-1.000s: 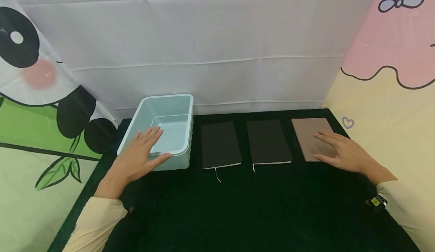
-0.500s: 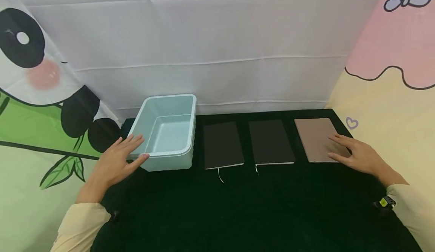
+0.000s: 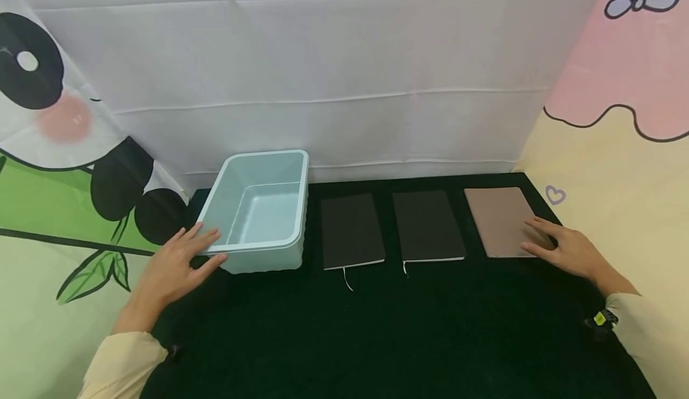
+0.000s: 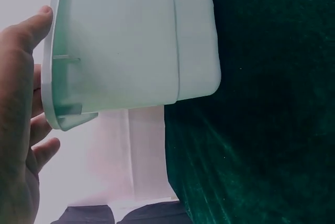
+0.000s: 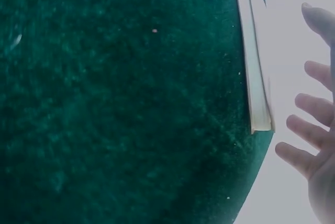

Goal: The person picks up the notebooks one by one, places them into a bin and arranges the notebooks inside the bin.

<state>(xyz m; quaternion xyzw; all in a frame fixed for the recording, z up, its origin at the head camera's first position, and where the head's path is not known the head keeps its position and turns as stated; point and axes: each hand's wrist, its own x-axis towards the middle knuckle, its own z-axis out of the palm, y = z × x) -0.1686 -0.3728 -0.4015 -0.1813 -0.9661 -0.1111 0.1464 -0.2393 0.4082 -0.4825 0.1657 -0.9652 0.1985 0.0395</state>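
Note:
My left hand (image 3: 172, 270), fingers extended, is at the near left corner of a light blue plastic bin (image 3: 264, 260). In the left wrist view its thumb overlaps the rim of the upright bin (image 4: 120, 41), with fingertips showing beyond the corner. Over the near right part of a tan notebook (image 3: 497, 219) hovers my right hand (image 3: 570, 252), its fingers spread and holding nothing. The right wrist view shows that hand (image 5: 314, 130) above the edge of the notebook (image 5: 256, 77). Two black notebooks (image 3: 352, 231) lie between the bin and the tan one.
A dark green cloth (image 3: 387, 333) covers the table. White ribbon bookmarks (image 3: 347, 279) stick out from the black notebooks. Behind the table hangs a white sheet (image 3: 344, 76), with cartoon-printed sheets (image 3: 603, 219) at both sides.
My left hand has moved left from over the bin's near part to its near left corner. The right hand has shifted toward the tan notebook's right edge. Bin and notebooks stay in place.

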